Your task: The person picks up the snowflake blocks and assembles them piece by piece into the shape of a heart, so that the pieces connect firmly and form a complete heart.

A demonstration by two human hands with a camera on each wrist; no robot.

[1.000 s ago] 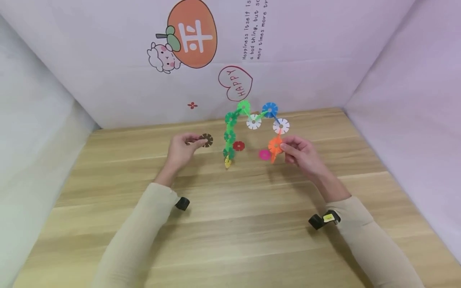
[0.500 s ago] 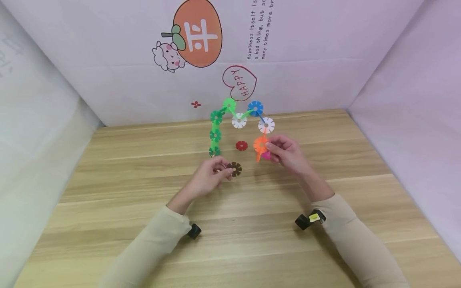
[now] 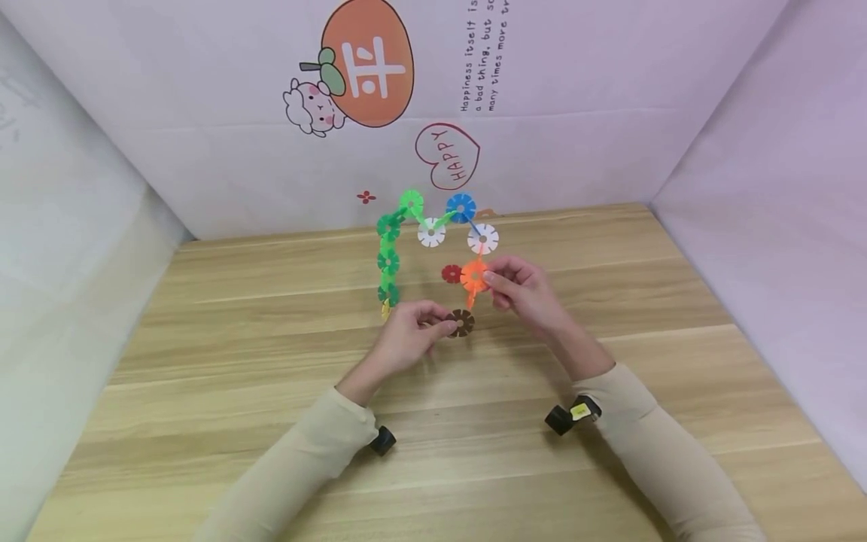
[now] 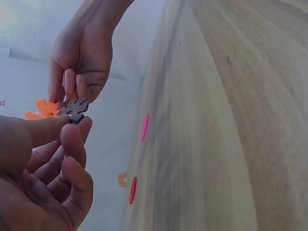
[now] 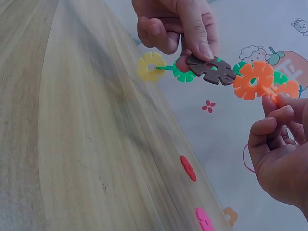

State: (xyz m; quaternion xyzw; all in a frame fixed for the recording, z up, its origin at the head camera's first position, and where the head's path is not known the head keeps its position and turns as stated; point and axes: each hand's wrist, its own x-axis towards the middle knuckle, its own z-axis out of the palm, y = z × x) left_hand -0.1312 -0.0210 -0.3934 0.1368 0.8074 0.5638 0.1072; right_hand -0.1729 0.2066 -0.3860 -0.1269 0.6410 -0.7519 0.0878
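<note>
Between thumb and fingers, my left hand (image 3: 413, 335) pinches a dark brown slotted snowflake disc (image 3: 460, 323). My right hand (image 3: 528, 293) pinches an orange snowflake disc (image 3: 475, 276) in a linked chain. That chain arches above the table through white discs (image 3: 483, 239), a blue disc (image 3: 460, 208) and several green discs (image 3: 388, 262) to a yellow disc (image 3: 385, 309) at its left end. In the right wrist view the brown disc's edge meets the lowest orange disc (image 5: 253, 80); whether their slots are engaged I cannot tell.
A loose red disc (image 3: 451, 273) lies on the wooden table (image 3: 433, 452) behind the orange part. A pink disc (image 4: 145, 127) lies near it, hidden by my right hand in the head view. A printed white backdrop (image 3: 576, 135) stands at the table's far edge.
My left hand has carried the brown disc rightward and nearer, round the chain's yellow end, to the orange end. My right hand has shifted left with the chain.
</note>
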